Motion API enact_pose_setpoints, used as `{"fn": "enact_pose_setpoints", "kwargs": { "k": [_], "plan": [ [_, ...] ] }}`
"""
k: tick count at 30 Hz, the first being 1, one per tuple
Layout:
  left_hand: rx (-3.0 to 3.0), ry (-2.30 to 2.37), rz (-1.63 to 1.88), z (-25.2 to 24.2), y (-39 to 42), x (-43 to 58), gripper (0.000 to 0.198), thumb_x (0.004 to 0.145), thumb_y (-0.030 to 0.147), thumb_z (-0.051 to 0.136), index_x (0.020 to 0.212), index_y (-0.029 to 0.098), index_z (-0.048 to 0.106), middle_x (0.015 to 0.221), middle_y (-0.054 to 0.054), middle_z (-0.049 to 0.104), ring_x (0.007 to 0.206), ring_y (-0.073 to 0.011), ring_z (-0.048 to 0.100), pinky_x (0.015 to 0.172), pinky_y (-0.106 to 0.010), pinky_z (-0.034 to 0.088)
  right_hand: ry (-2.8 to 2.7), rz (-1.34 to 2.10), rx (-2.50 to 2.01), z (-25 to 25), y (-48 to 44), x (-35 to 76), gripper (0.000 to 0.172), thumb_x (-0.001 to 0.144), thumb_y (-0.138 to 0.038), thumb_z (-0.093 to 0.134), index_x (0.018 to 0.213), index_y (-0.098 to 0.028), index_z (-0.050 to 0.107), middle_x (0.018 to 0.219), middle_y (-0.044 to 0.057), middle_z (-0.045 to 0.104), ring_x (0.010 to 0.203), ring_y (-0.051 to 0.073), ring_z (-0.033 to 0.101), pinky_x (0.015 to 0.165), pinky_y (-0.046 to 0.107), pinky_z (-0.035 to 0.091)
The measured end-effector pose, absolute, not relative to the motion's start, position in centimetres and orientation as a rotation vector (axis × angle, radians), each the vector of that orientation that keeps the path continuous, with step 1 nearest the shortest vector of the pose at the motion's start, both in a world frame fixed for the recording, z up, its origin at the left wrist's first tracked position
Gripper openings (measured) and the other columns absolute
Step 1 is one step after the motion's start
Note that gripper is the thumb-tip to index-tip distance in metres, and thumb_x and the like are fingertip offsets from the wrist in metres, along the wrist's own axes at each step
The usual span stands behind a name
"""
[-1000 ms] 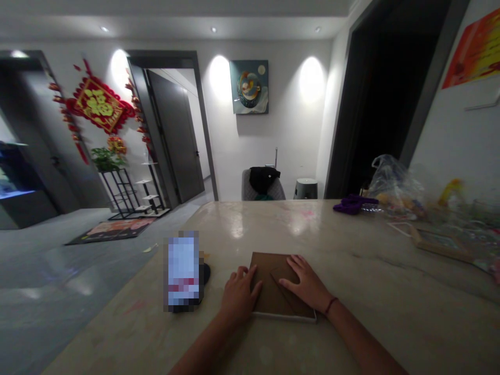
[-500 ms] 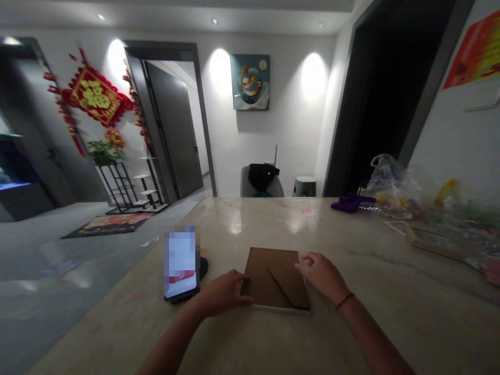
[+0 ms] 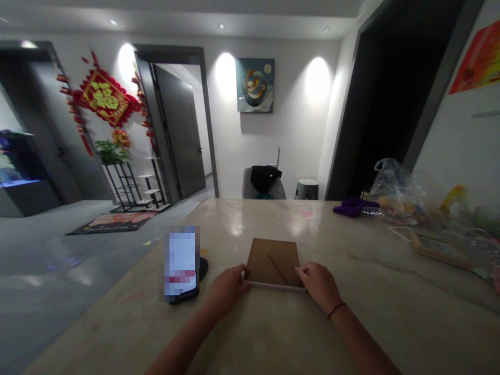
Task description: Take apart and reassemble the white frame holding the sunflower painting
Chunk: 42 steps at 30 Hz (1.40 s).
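A stone tabletop (image 3: 253,333) is bearing a brown-backed picture frame (image 3: 273,263), which is lying flat, back upward. The left hand (image 3: 226,289) and right hand (image 3: 318,285) are gripping its near corners with partly curled fingers. A blurred phone (image 3: 182,263) is resting left of the frame.

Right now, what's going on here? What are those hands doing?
A person's left hand and right hand hold the lower corners of a brown picture frame lying on a table. A phone lies left of the left hand. Farther right are a purple cloth and a plastic bag.
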<state>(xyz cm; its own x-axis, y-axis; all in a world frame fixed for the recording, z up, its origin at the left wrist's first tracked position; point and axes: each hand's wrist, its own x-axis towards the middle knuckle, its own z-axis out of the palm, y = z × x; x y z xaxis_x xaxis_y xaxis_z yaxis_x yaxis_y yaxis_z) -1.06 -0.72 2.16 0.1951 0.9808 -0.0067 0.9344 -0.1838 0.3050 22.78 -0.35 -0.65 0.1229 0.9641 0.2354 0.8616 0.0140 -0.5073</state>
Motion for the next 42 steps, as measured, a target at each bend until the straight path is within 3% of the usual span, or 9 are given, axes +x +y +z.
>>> {"fn": "enact_pose_setpoints", "kwargs": {
  "k": [6,10,14,20,24,28,32,37,42],
  "plan": [
    [2.194,1.911,0.498,0.9,0.1,0.1,0.036,0.081,0.029,0.043,0.115,0.019,0.048,0.098,-0.005,0.063,0.092,-0.0154,0.056,0.079,-0.024,0.039,-1.827,0.101,-1.616,-2.6,0.8,22.3,0.038,0.080,-0.032,0.043,0.112,-0.014,0.055,0.102,0.012,0.062,0.094,0.021,0.056,0.083,0.031,0.040],
    [2.156,2.069,0.632,2.2,0.6,-1.2,0.051,0.087,0.030,0.032,0.136,0.021,0.019,0.089,-0.003,0.064,0.077,-0.0147,0.060,0.066,-0.023,0.039,-1.673,-0.083,-1.738,-1.8,0.9,23.3,0.055,0.083,-0.023,0.032,0.137,-0.014,0.019,0.090,0.009,0.062,0.075,0.019,0.058,0.066,0.031,0.044],
    [2.257,2.155,0.733,2.4,0.9,-2.2,0.057,0.089,0.026,0.025,0.139,0.024,-0.002,0.101,-0.007,0.062,0.081,-0.0155,0.060,0.065,-0.023,0.039,-1.687,-0.168,-1.912,-0.9,0.4,24.0,0.066,0.080,-0.009,0.027,0.139,-0.018,-0.003,0.082,0.008,0.060,0.060,0.016,0.056,0.052,0.026,0.039],
    [2.268,2.124,0.134,1.4,1.1,-2.0,0.067,0.083,0.012,0.030,0.138,0.026,-0.005,0.103,-0.010,0.062,0.082,-0.0186,0.062,0.066,-0.026,0.040,-1.834,-0.005,-2.139,-1.5,-0.3,23.6,0.074,0.073,-0.001,0.031,0.139,-0.021,0.004,0.075,0.009,0.063,0.060,0.018,0.060,0.051,0.026,0.038],
    [2.140,2.170,0.178,1.8,0.8,-1.9,0.068,0.085,0.020,0.030,0.137,0.019,-0.013,0.107,-0.012,0.062,0.084,-0.0212,0.062,0.066,-0.029,0.041,-1.621,0.102,-2.116,-1.4,-0.2,23.8,0.065,0.078,-0.010,0.033,0.138,-0.009,0.010,0.071,0.010,0.065,0.057,0.017,0.060,0.049,0.025,0.037],
    [2.189,2.097,0.241,2.1,0.3,-1.4,0.049,0.088,0.032,0.024,0.135,0.021,0.027,0.104,-0.011,0.063,0.088,-0.0213,0.061,0.068,-0.029,0.041,-1.637,0.203,-2.057,-1.4,0.0,23.8,0.039,0.085,-0.028,0.029,0.088,-0.017,0.066,0.078,0.013,0.066,0.070,0.018,0.061,0.058,0.026,0.039],
    [2.248,2.017,0.179,2.0,0.1,-0.8,0.049,0.087,0.041,0.022,0.098,0.020,0.065,0.090,-0.011,0.065,0.083,-0.0211,0.061,0.067,-0.029,0.041,-1.567,0.438,-1.839,-1.9,0.2,23.2,0.045,0.081,-0.044,0.035,0.057,-0.019,0.064,0.065,0.008,0.066,0.066,0.018,0.060,0.057,0.024,0.039],
    [2.259,1.970,0.200,2.1,0.1,-0.7,0.046,0.086,0.041,0.026,0.092,0.021,0.067,0.082,-0.008,0.065,0.079,-0.0195,0.060,0.065,-0.027,0.040,-1.231,0.691,-1.482,-1.4,0.6,22.6,0.039,0.070,-0.049,0.049,0.074,-0.014,0.066,0.069,0.005,0.067,0.073,0.022,0.061,0.061,0.026,0.044],
    [2.490,1.687,0.084,1.9,-0.4,0.5,0.027,0.081,0.032,0.040,0.086,0.031,0.067,0.083,-0.002,0.063,0.077,-0.0175,0.059,0.064,-0.026,0.040,-0.998,0.760,-1.296,-0.4,0.4,20.9,0.059,0.061,-0.047,0.061,0.107,-0.011,0.052,0.071,0.005,0.066,0.069,0.020,0.062,0.062,0.029,0.047]
  ]
}}
